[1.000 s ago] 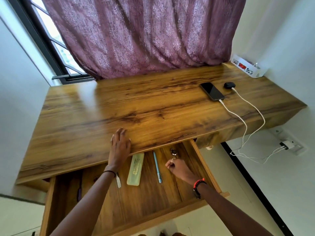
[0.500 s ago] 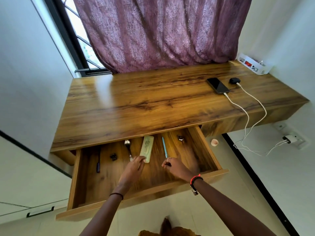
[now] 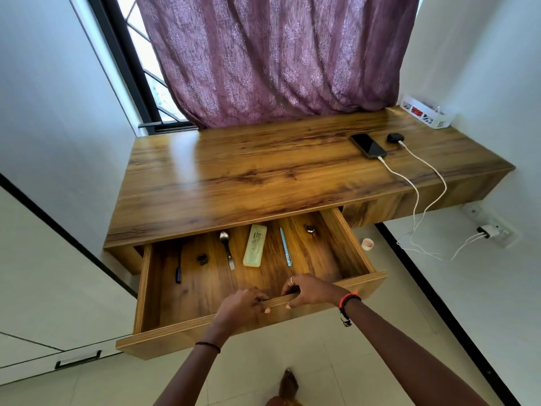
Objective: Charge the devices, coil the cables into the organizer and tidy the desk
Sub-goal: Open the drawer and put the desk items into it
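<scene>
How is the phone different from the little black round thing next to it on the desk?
The phone is a long, flat rectangle with a shiny screen; the little black case is a small rounded lump. The phone is much bigger than the case. Both are black, lie on the desk, and each has a white cable plugged in.

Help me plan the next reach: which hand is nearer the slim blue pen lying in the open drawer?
Right. The right hand grips the front edge of the wooden drawer just below the slim blue pen; the left hand grips that edge further left, farther from the pen.
</scene>
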